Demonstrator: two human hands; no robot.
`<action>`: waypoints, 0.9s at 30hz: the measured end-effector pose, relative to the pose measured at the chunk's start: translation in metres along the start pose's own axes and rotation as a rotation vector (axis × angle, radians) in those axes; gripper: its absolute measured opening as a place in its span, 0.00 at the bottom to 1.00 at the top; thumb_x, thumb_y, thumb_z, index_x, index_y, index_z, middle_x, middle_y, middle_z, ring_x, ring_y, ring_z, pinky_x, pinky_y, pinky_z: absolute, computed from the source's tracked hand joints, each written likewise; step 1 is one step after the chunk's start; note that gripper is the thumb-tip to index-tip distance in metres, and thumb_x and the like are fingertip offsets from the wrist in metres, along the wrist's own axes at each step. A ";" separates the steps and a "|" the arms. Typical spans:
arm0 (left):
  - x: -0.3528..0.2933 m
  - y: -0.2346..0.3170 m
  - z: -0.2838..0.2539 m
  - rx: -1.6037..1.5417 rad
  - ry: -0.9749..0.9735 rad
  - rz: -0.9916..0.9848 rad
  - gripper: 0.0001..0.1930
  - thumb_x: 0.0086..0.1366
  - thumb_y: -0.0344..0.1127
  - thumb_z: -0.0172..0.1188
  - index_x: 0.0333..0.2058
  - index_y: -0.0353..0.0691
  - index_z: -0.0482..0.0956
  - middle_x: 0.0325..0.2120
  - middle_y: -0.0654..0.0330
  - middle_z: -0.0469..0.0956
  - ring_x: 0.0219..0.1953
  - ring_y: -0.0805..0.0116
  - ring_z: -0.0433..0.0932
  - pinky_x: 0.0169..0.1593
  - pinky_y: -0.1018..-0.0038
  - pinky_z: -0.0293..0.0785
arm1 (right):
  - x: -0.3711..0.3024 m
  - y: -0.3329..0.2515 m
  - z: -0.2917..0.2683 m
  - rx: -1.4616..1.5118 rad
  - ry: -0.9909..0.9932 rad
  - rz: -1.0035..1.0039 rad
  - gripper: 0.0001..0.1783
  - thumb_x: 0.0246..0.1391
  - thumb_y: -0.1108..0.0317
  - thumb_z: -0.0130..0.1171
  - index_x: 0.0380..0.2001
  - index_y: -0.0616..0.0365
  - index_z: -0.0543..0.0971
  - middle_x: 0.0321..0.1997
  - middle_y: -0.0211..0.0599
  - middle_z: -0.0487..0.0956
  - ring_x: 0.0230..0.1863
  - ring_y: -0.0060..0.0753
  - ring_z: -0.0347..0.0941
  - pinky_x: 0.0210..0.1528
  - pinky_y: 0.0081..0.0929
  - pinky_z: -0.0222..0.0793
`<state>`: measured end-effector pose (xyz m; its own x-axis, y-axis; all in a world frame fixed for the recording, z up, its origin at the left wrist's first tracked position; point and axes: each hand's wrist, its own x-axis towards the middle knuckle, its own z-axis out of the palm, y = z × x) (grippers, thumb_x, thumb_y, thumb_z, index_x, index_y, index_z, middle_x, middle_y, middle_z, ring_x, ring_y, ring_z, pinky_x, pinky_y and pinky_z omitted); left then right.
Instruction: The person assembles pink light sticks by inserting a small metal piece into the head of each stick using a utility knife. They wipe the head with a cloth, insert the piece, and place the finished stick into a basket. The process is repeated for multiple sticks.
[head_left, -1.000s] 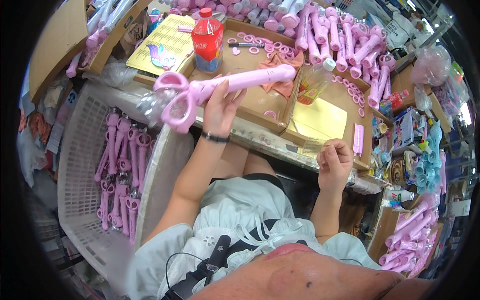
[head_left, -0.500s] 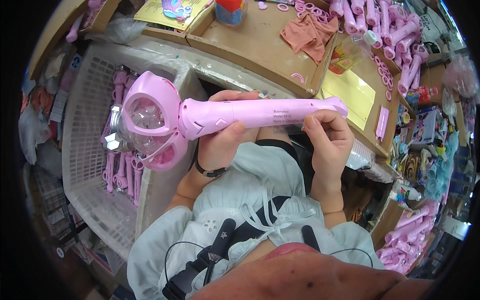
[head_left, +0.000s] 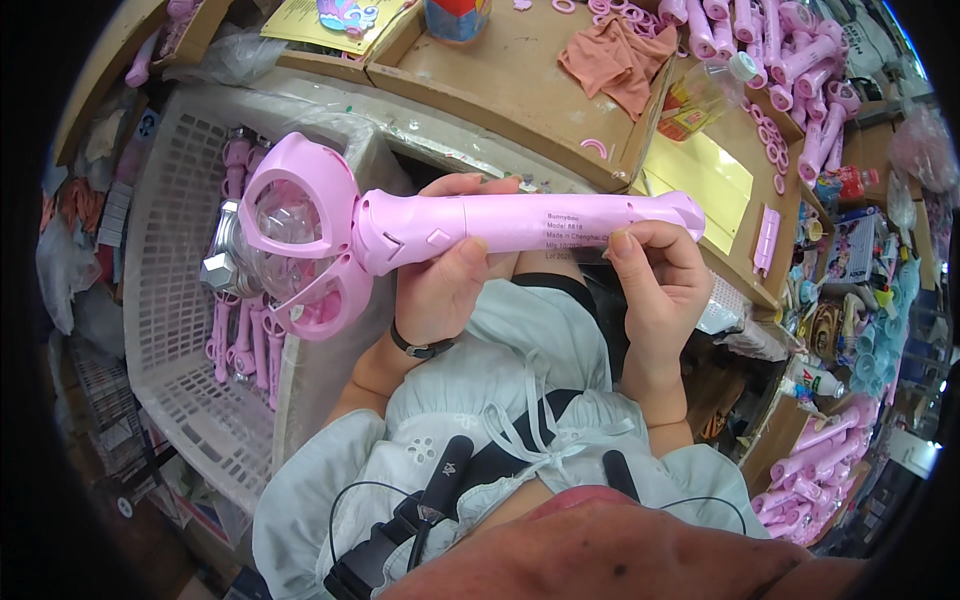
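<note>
Clearly, a pink wand is lying level in the air before the counter's near edge, its clear-bulbed head pointing left over the basket's right rim. The left hand is cradling the handle near that head, thumb pressing the near side, fingers wrapping behind, so its grip is closing firmly round it. The right hand is curling at the handle's other end, thumb tip and forefinger sitting narrow against it; whether they are pinching anything I cannot tell. Below the head, the white basket is holding more pink wands. Along the counter, a cardboard tray is carrying an orange cloth near its right edge; the tray to its right is holding yellow paper and pink rings. At the lower right, a box is brimming with pink handles.
</note>
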<state>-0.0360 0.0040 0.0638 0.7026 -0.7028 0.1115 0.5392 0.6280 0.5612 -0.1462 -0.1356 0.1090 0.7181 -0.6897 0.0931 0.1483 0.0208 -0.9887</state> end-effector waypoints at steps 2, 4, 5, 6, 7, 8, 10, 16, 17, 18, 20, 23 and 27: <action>0.000 0.001 0.000 0.001 0.006 -0.004 0.25 0.60 0.24 0.50 0.56 0.37 0.57 0.55 0.45 0.64 0.58 0.55 0.64 0.61 0.61 0.58 | 0.000 0.000 0.000 -0.006 -0.002 -0.001 0.05 0.51 0.75 0.60 0.32 0.63 0.76 0.29 0.26 0.76 0.27 0.10 0.67 0.29 0.08 0.62; 0.000 0.001 0.000 0.050 0.003 0.000 0.24 0.61 0.27 0.49 0.56 0.38 0.56 0.55 0.45 0.63 0.58 0.54 0.63 0.61 0.60 0.59 | 0.001 0.001 0.000 -0.012 0.002 -0.004 0.05 0.51 0.75 0.60 0.32 0.63 0.76 0.29 0.26 0.76 0.27 0.10 0.66 0.29 0.09 0.62; 0.000 0.002 0.000 0.098 -0.003 0.005 0.24 0.62 0.30 0.49 0.57 0.38 0.55 0.56 0.45 0.62 0.58 0.54 0.63 0.60 0.59 0.61 | 0.001 0.001 0.001 -0.014 0.002 -0.008 0.05 0.51 0.75 0.60 0.32 0.63 0.76 0.29 0.26 0.76 0.26 0.10 0.66 0.29 0.09 0.62; 0.001 0.002 0.000 0.146 -0.009 0.010 0.25 0.63 0.32 0.50 0.57 0.38 0.54 0.57 0.45 0.61 0.59 0.53 0.63 0.60 0.59 0.62 | 0.001 0.001 0.001 -0.020 0.006 -0.010 0.05 0.51 0.75 0.60 0.32 0.63 0.76 0.29 0.26 0.76 0.26 0.10 0.66 0.28 0.09 0.62; 0.001 0.002 -0.001 0.144 -0.010 0.010 0.25 0.63 0.32 0.49 0.57 0.38 0.54 0.57 0.45 0.61 0.59 0.53 0.63 0.60 0.59 0.62 | 0.001 0.001 0.001 -0.026 0.011 -0.011 0.05 0.51 0.75 0.60 0.32 0.63 0.76 0.29 0.26 0.76 0.26 0.10 0.66 0.28 0.09 0.62; 0.001 0.002 -0.001 0.142 -0.010 0.010 0.25 0.63 0.32 0.49 0.57 0.38 0.54 0.57 0.45 0.61 0.59 0.53 0.63 0.60 0.59 0.62 | 0.001 0.000 0.001 -0.033 0.012 -0.001 0.05 0.51 0.75 0.60 0.31 0.63 0.75 0.28 0.27 0.76 0.27 0.12 0.67 0.30 0.09 0.63; 0.001 0.001 -0.001 0.140 -0.014 0.010 0.24 0.63 0.32 0.49 0.57 0.38 0.54 0.57 0.45 0.61 0.59 0.54 0.63 0.60 0.58 0.62 | 0.001 0.000 0.001 -0.048 0.016 0.018 0.05 0.51 0.75 0.60 0.31 0.63 0.74 0.28 0.29 0.75 0.28 0.15 0.69 0.33 0.11 0.65; 0.002 0.000 -0.002 0.146 -0.035 0.015 0.24 0.63 0.31 0.49 0.57 0.37 0.54 0.57 0.44 0.60 0.59 0.54 0.62 0.61 0.57 0.60 | 0.000 0.002 -0.001 -0.060 0.020 0.009 0.05 0.51 0.76 0.60 0.31 0.63 0.74 0.28 0.29 0.75 0.29 0.15 0.69 0.33 0.11 0.65; 0.002 0.000 -0.002 0.147 -0.041 0.019 0.24 0.63 0.31 0.49 0.57 0.37 0.54 0.57 0.44 0.60 0.59 0.54 0.62 0.61 0.56 0.60 | 0.001 0.002 -0.001 -0.074 0.017 -0.001 0.05 0.51 0.76 0.60 0.31 0.63 0.74 0.28 0.29 0.75 0.29 0.15 0.69 0.33 0.11 0.65; 0.003 0.000 -0.002 0.147 -0.047 0.022 0.24 0.63 0.31 0.49 0.57 0.37 0.54 0.57 0.44 0.60 0.59 0.53 0.62 0.61 0.56 0.60 | 0.001 0.003 -0.002 -0.080 0.015 -0.006 0.05 0.51 0.76 0.60 0.31 0.63 0.74 0.28 0.29 0.75 0.29 0.15 0.69 0.33 0.10 0.65; 0.003 0.000 -0.001 0.152 -0.048 0.025 0.24 0.64 0.31 0.48 0.57 0.37 0.54 0.57 0.44 0.60 0.59 0.53 0.62 0.61 0.56 0.59 | 0.001 0.004 -0.002 -0.083 0.016 -0.025 0.05 0.51 0.76 0.60 0.31 0.63 0.75 0.28 0.27 0.76 0.27 0.12 0.68 0.31 0.09 0.63; 0.003 0.000 0.001 0.061 -0.014 0.007 0.24 0.61 0.27 0.50 0.56 0.38 0.56 0.55 0.45 0.63 0.58 0.56 0.63 0.61 0.61 0.58 | 0.003 0.006 -0.001 -0.079 0.021 -0.051 0.05 0.50 0.75 0.61 0.31 0.62 0.76 0.28 0.23 0.76 0.25 0.08 0.64 0.26 0.08 0.58; 0.004 0.000 0.003 0.029 0.007 -0.003 0.24 0.60 0.25 0.51 0.55 0.38 0.58 0.54 0.46 0.64 0.58 0.58 0.64 0.61 0.63 0.57 | 0.003 0.007 -0.001 -0.091 0.024 -0.056 0.05 0.50 0.75 0.61 0.31 0.62 0.76 0.27 0.23 0.76 0.24 0.08 0.63 0.26 0.07 0.58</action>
<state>-0.0348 0.0000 0.0670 0.7047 -0.7018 0.1040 0.5273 0.6162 0.5850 -0.1440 -0.1385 0.1023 0.6935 -0.7053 0.1472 0.1247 -0.0837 -0.9887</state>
